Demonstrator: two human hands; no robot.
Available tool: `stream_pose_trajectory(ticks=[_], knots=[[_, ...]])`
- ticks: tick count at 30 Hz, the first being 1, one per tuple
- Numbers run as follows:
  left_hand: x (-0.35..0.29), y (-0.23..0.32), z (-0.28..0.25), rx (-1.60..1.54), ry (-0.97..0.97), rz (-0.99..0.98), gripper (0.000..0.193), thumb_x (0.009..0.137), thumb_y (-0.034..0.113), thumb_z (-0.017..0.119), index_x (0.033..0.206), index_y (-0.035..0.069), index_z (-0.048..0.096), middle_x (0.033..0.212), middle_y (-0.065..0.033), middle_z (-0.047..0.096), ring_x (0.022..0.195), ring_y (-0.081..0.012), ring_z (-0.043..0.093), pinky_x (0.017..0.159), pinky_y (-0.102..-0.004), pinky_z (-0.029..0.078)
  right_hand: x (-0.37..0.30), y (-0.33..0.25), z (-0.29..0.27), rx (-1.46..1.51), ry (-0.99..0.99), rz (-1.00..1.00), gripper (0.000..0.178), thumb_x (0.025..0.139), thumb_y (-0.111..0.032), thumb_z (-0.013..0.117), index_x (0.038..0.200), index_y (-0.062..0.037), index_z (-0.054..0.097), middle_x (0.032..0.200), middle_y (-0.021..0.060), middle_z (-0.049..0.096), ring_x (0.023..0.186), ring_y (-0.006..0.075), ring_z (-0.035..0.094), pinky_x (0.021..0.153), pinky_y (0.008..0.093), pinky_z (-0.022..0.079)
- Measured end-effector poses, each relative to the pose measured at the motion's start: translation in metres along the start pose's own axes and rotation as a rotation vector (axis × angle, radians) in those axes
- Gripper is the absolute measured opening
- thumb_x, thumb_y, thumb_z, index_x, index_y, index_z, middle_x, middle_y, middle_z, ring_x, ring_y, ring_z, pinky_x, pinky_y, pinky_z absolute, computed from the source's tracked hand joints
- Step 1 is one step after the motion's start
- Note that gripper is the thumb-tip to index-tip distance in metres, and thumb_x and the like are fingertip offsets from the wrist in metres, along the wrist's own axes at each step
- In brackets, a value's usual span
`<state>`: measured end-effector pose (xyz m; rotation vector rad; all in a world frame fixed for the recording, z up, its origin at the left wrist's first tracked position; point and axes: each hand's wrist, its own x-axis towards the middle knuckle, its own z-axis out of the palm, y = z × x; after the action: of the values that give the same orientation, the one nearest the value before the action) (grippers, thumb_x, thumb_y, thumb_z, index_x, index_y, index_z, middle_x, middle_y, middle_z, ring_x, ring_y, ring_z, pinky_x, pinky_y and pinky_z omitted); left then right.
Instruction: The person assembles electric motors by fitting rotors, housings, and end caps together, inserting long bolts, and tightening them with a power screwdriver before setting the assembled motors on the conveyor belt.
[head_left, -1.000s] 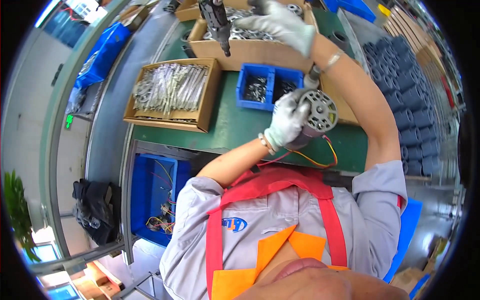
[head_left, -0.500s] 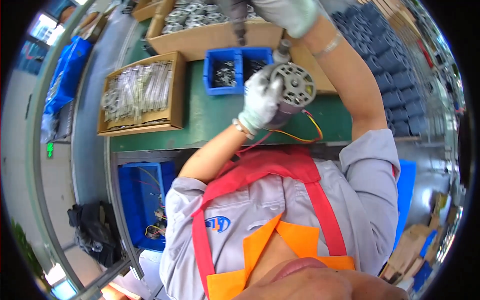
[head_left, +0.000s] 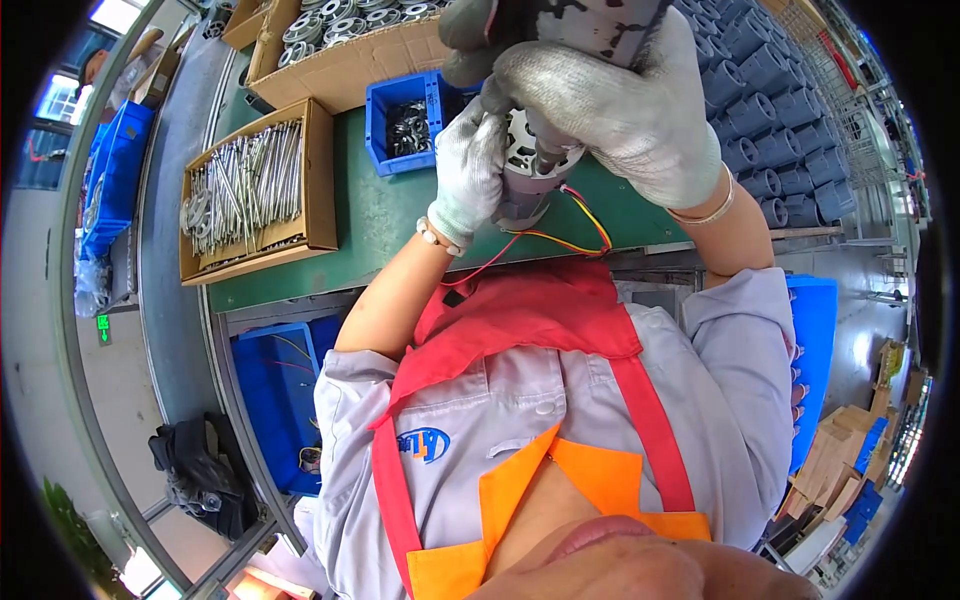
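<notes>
Motor point(head_left: 524, 192) seems to stand on the green counter point(head_left: 385, 222), with your left hand point(head_left: 470, 165) pinching its side, perhaps to keep it steady under the gray tool point(head_left: 600, 30) your right hand point(head_left: 632, 120) wraps around.

2 gloved hands point(head_left: 470, 175) point(head_left: 630, 120), left on grey motor point(head_left: 528, 188), right around dark driver point(head_left: 598, 32)

Green-topped workbench point(head_left: 375, 215) stood at centre; pale wall point(head_left: 35, 260) at left, shiny grey floor point(head_left: 850, 360) at right. Bright pane point(head_left: 62, 95), upper left, was probably a window.
</notes>
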<state>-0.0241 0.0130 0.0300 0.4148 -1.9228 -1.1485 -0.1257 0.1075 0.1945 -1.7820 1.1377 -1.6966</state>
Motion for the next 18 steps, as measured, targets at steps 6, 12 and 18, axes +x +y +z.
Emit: stream_pose_trajectory(ticks=[6, 12, 18], knots=[[-0.011, -0.038, -0.010, 0.139, -0.217, 0.116, 0.037, 0.099, 0.016, 0.051, 0.132, 0.001, 0.045, 0.128, -0.0098, 0.052, 0.115, -0.0205, 0.053, 0.096, -0.0368, 0.046, 0.009, 0.043, -0.005, -0.323, -0.063, -0.558, 0.024, 0.073, -0.009, 0.076, 0.093, -0.0018, 0.065, 0.083, 0.0011, 0.067, 0.076, 0.0099, 0.064, 0.069, 0.0248, 0.052], [-0.003, -0.012, -0.009, 0.152, -0.139, 0.145, 0.029, 0.099, 0.015, 0.048, 0.122, -0.002, 0.054, 0.116, -0.0093, 0.059, 0.101, -0.0196, 0.058, 0.085, -0.0326, 0.050, 0.016, 0.013, -0.002, 0.100, 0.022, -0.151, 0.026, 0.075, -0.004, 0.074, 0.098, 0.0023, 0.064, 0.087, 0.0023, 0.067, 0.079, 0.0097, 0.065, 0.070, 0.0274, 0.053], [0.008, 0.027, -0.002, -0.359, -0.046, -0.122, 0.039, 0.093, 0.013, 0.039, 0.125, -0.002, 0.056, 0.107, -0.0151, 0.066, 0.095, -0.0183, 0.065, 0.086, -0.0317, 0.052, 0.053, 0.054, -0.028, 1.376, -0.005, 0.379, 0.044, 0.096, -0.035, 0.052, 0.113, 0.0053, 0.057, 0.094, 0.0136, 0.066, 0.076, 0.0216, 0.065, 0.072, 0.0295, 0.055]])
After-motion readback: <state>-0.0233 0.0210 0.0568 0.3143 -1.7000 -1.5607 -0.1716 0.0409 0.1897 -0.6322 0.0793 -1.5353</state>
